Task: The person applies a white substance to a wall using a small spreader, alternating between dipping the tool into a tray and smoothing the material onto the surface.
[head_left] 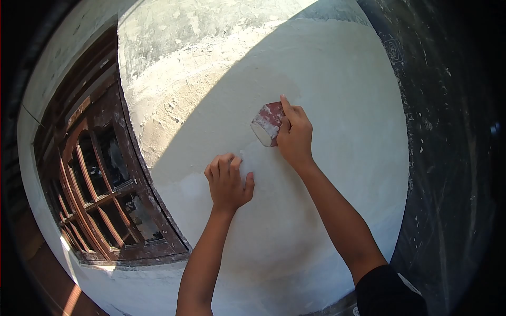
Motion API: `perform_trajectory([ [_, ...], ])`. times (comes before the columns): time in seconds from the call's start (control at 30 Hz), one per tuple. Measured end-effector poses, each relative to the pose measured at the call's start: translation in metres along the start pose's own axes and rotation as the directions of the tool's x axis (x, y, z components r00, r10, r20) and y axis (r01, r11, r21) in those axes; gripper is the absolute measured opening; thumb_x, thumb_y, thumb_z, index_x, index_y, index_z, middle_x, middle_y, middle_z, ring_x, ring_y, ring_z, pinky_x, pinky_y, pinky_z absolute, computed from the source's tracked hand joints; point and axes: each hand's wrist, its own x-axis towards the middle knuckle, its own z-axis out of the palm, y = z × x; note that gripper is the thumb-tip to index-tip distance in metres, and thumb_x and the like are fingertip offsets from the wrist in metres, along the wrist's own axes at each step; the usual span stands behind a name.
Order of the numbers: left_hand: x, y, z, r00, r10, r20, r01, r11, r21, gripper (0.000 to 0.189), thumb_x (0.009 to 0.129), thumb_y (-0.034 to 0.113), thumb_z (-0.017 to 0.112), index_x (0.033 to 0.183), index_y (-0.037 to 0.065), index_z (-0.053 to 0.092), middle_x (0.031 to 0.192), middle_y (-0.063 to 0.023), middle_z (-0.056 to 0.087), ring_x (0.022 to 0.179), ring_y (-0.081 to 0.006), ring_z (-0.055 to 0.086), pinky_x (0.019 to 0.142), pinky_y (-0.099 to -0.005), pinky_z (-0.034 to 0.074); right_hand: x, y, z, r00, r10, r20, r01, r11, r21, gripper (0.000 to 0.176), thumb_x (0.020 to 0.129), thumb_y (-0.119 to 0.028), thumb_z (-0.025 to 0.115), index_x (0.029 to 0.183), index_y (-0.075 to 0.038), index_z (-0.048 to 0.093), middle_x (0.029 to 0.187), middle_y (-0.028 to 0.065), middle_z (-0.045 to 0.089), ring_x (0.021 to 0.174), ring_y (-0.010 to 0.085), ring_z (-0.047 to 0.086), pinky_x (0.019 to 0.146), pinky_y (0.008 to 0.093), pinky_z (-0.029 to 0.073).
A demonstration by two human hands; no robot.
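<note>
Right hand (297,134) grips a reddish scraper (270,118) caked with white at its edge, fingers closed around one side, and I see it up against the pale wall (337,131), in shade. My left hand (228,184) is half open, fingers curled and thumb apart, holding nothing, lower on that wall; I can't tell whether it touches. Off to the left, a brown wooden window frame (158,221) with glass panes bounds the work area. Sunlit rough plaster (168,95) lies between frame and shadow; a dark surface (443,158) borders the right.
</note>
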Motion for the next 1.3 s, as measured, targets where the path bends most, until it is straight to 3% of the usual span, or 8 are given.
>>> perform_trajectory([
  [0.07,-0.001,-0.001,0.0,1.0,-0.004,-0.006,0.004,1.0,-0.004,0.041,0.076,0.028,0.06,0.111,0.009,0.049,0.112,-0.0099,0.048,0.11,-0.0291,0.044,0.093,-0.0447,0.03,0.009,0.014,-0.014,0.963,0.212,-0.168,-0.234,0.964,-0.123,0.049,0.086,0.01,0.049,0.134,0.001,0.053,0.098,0.0159,0.058,0.085,0.0279,0.061,0.075,0.0355,0.05],
  [0.17,0.003,-0.001,0.002,1.0,0.007,0.005,-0.007,1.0,-0.014,0.042,0.076,0.029,0.06,0.111,0.009,0.049,0.112,-0.01,0.048,0.11,-0.0295,0.044,0.093,-0.045,0.03,0.018,0.007,-0.03,0.938,0.216,-0.273,-0.239,0.969,-0.054,0.049,0.085,0.01,0.049,0.132,0.001,0.055,0.096,0.0164,0.058,0.086,0.0284,0.061,0.076,0.0363,0.05],
  [0.23,0.001,0.001,0.0,1.0,0.005,0.006,-0.005,1.0,-0.006,0.041,0.076,0.028,0.06,0.111,0.009,0.049,0.112,-0.0098,0.048,0.11,-0.0294,0.044,0.093,-0.0444,0.03,0.015,-0.003,-0.02,0.963,0.128,-0.237,-0.147,0.987,-0.067,0.049,0.084,0.011,0.048,0.132,0.001,0.055,0.097,0.016,0.058,0.087,0.0286,0.061,0.078,0.0366,0.05],
  [0.3,0.0,0.001,-0.001,1.0,0.002,0.002,-0.002,1.0,-0.017,0.04,0.076,0.028,0.06,0.111,0.009,0.049,0.112,-0.0097,0.048,0.11,-0.0293,0.044,0.093,-0.0441,0.031,0.006,-0.005,-0.009,0.997,0.061,0.046,-0.057,0.996,-0.067,0.05,0.085,0.011,0.048,0.133,0.0,0.054,0.1,0.0151,0.058,0.086,0.028,0.061,0.079,0.036,0.049],
  [0.37,0.0,-0.001,0.0,1.0,0.004,-0.005,-0.004,1.0,-0.024,0.04,0.076,0.027,0.059,0.11,0.009,0.049,0.112,-0.0097,0.048,0.109,-0.0291,0.044,0.093,-0.0438,0.031,0.003,0.009,-0.013,0.994,0.104,0.016,-0.101,0.989,-0.111,0.05,0.086,0.011,0.047,0.134,-0.001,0.053,0.102,0.0144,0.057,0.088,0.0273,0.061,0.08,0.036,0.049],
  [0.43,-0.001,-0.002,0.001,0.999,-0.002,0.032,0.004,0.998,-0.055,0.038,0.083,0.032,0.056,0.112,0.008,0.048,0.113,-0.0108,0.049,0.11,-0.0316,0.043,0.094,-0.0471,0.029,0.003,0.015,-0.029,0.938,0.267,-0.222,-0.294,0.951,-0.094,0.049,0.087,0.01,0.047,0.134,-0.001,0.054,0.102,0.0146,0.057,0.091,0.0273,0.06,0.083,0.0359,0.048],
  [0.93,-0.005,0.035,0.002,0.991,-0.088,-0.104,0.051,0.947,-0.316,0.028,0.081,0.018,0.057,0.106,0.007,0.051,0.105,-0.0093,0.054,0.104,-0.0297,0.046,0.089,-0.0429,0.032,-0.064,0.005,-0.101,0.814,0.581,-0.018,-0.579,0.808,-0.109,0.041,0.09,0.003,0.048,0.131,0.0,0.051,0.118,0.0182,0.06,0.109,0.0281,0.06,0.094,0.0361,0.046],
  [1.3,-0.096,0.171,0.022,0.975,-0.123,0.185,0.221,0.621,-0.752,0.021,0.076,0.004,0.061,0.096,0.003,0.057,0.072,-0.0066,0.054,0.067,-0.0228,0.05,0.066,-0.0358,0.038,-0.144,0.002,-0.186,0.652,0.758,0.009,-0.743,0.641,-0.192,0.032,0.091,0.0,0.052,0.123,0.001,0.054,0.107,0.0144,0.064,0.091,0.0183,0.063,0.08,0.0317,0.05],
])
